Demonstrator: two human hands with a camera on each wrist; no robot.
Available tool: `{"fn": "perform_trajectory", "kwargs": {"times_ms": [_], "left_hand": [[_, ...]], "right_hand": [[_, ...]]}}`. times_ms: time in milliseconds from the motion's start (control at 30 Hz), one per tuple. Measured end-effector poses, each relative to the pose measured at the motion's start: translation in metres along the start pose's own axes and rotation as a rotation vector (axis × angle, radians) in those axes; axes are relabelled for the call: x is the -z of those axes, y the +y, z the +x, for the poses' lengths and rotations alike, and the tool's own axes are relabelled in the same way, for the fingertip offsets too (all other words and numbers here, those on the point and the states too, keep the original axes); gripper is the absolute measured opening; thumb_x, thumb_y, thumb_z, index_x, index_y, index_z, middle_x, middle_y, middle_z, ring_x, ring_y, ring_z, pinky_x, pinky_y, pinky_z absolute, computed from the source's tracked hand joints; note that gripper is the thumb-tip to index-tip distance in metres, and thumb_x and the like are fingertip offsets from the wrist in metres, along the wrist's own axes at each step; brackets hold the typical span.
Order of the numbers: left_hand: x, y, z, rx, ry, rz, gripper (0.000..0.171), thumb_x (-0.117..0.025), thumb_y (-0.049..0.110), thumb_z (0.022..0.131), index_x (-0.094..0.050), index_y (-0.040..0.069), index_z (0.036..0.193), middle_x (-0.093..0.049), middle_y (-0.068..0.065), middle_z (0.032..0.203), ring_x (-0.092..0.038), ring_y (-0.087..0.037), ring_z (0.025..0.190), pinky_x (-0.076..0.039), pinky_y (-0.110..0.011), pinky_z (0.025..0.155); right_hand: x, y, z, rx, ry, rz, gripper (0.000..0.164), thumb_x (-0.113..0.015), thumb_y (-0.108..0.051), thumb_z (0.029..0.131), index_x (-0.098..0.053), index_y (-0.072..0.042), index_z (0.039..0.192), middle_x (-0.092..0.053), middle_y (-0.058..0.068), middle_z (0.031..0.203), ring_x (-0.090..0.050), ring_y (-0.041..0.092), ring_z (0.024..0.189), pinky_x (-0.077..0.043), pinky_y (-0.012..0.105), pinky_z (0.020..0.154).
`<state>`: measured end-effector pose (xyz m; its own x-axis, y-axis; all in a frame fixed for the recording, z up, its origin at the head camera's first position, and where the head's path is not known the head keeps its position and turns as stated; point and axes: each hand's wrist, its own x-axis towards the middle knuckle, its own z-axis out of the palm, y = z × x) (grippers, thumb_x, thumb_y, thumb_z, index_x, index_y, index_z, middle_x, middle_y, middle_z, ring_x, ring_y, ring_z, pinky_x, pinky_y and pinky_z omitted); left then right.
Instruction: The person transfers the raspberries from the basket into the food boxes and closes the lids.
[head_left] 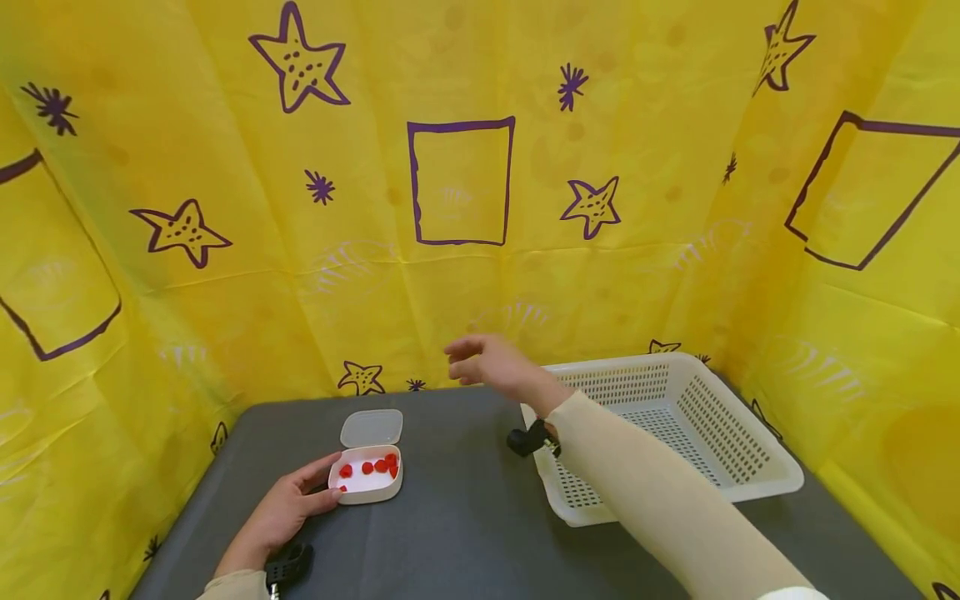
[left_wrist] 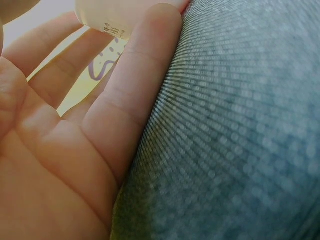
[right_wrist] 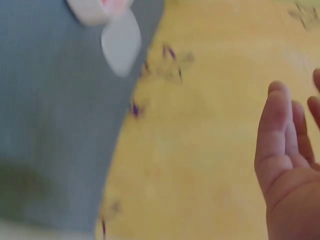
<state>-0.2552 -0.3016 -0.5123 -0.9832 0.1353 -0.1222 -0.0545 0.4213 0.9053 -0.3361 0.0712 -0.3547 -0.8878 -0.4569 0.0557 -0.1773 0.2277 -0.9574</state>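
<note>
On the grey table, my left hand point(head_left: 283, 505) holds the left end of a small white lidded box point(head_left: 377, 497), thumb at the near side and fingers at the far side. Several small red pieces point(head_left: 367, 467) lie inside on its white floor. The box's translucent lid point(head_left: 372, 427) is flipped back, behind it. In the left wrist view the fingers point(left_wrist: 135, 85) reach up against the box wall. My right hand point(head_left: 495, 365) is in the air by the basket's far left corner, fingers loosely extended, with nothing in it.
A white perforated plastic basket point(head_left: 731, 417) stands on the right of the grey table point(head_left: 457, 517). Yellow cloth point(head_left: 465, 292) with purple drawings hangs behind and at both sides. A black wrist strap point(head_left: 288, 567) is on each arm.
</note>
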Motion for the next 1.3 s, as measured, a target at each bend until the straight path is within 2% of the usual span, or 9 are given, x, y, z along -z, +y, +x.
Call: {"fn": "perform_trajectory", "kwargs": {"times_ms": [200, 333, 467, 667, 867, 1033, 1167, 1300], "left_hand": [[0.000, 0.001, -0.001, 0.010, 0.003, 0.010, 0.069, -0.077, 0.022, 0.089, -0.047, 0.007, 0.149, -0.050, -0.024, 0.142, -0.048, -0.039, 0.127, -0.048, -0.044, 0.096], [0.000, -0.001, 0.000, 0.011, -0.003, 0.003, 0.070, -0.078, 0.023, 0.088, -0.047, 0.008, 0.149, -0.050, -0.023, 0.143, -0.047, -0.039, 0.129, -0.047, -0.045, 0.097], [0.001, -0.003, 0.002, 0.002, -0.007, 0.007, 0.070, -0.078, 0.024, 0.088, -0.047, 0.007, 0.149, -0.049, -0.024, 0.143, -0.046, -0.041, 0.130, -0.047, -0.046, 0.098], [0.001, -0.003, 0.003, 0.013, 0.002, 0.005, 0.071, -0.079, 0.026, 0.087, -0.048, 0.009, 0.149, -0.050, -0.023, 0.143, -0.045, -0.040, 0.131, -0.046, -0.045, 0.099], [-0.001, -0.002, 0.003, -0.001, 0.004, 0.002, 0.071, -0.079, 0.025, 0.087, -0.048, 0.009, 0.149, -0.051, -0.022, 0.142, -0.047, -0.039, 0.129, -0.049, -0.034, 0.093], [-0.002, -0.002, 0.003, 0.013, 0.013, 0.003, 0.071, -0.080, 0.026, 0.086, -0.049, 0.010, 0.148, -0.052, -0.021, 0.141, -0.048, -0.037, 0.128, -0.049, -0.034, 0.093], [-0.001, -0.002, 0.003, 0.014, 0.017, -0.003, 0.070, -0.079, 0.025, 0.087, -0.050, 0.010, 0.148, -0.052, -0.021, 0.141, -0.048, -0.037, 0.128, -0.050, -0.031, 0.091], [-0.001, -0.002, 0.002, 0.007, 0.015, 0.002, 0.070, -0.079, 0.025, 0.087, -0.049, 0.009, 0.148, -0.052, -0.021, 0.141, -0.048, -0.037, 0.128, -0.050, -0.036, 0.093]], "right_hand": [[0.085, 0.008, -0.034, -0.016, 0.041, 0.226, 0.048, -0.062, -0.002, 0.097, -0.048, 0.005, 0.142, -0.052, 0.024, 0.136, -0.058, 0.043, 0.116, -0.044, 0.051, 0.100], [0.127, 0.020, -0.057, -0.037, 0.070, 0.226, 0.052, -0.060, -0.004, 0.099, -0.041, 0.006, 0.147, -0.046, 0.027, 0.141, -0.055, 0.044, 0.120, -0.042, 0.051, 0.102], [0.152, 0.039, -0.074, -0.091, 0.084, 0.193, 0.054, -0.062, -0.007, 0.099, -0.041, 0.002, 0.148, -0.044, 0.027, 0.145, -0.054, 0.043, 0.122, -0.043, 0.050, 0.101], [0.159, 0.082, -0.087, -0.207, 0.051, 0.103, 0.055, -0.067, -0.005, 0.095, -0.046, 0.001, 0.146, -0.047, 0.025, 0.144, -0.055, 0.041, 0.122, -0.047, 0.050, 0.098], [0.151, 0.118, -0.097, -0.283, -0.012, 0.041, 0.055, -0.072, -0.009, 0.092, -0.052, -0.001, 0.143, -0.052, 0.023, 0.140, -0.058, 0.039, 0.117, -0.049, 0.051, 0.094], [0.149, 0.127, -0.099, -0.345, -0.063, -0.035, 0.055, -0.075, -0.012, 0.089, -0.056, -0.003, 0.140, -0.056, 0.022, 0.135, -0.061, 0.035, 0.112, -0.051, 0.052, 0.091], [0.149, 0.133, -0.097, -0.369, -0.101, -0.077, 0.052, -0.074, -0.006, 0.088, -0.058, -0.003, 0.138, -0.057, 0.021, 0.133, -0.062, 0.033, 0.110, -0.053, 0.052, 0.088], [0.147, 0.140, -0.095, -0.397, -0.126, -0.103, 0.054, -0.075, -0.003, 0.085, -0.060, -0.004, 0.136, -0.056, 0.021, 0.133, -0.063, 0.033, 0.105, -0.055, 0.050, 0.083]]}}
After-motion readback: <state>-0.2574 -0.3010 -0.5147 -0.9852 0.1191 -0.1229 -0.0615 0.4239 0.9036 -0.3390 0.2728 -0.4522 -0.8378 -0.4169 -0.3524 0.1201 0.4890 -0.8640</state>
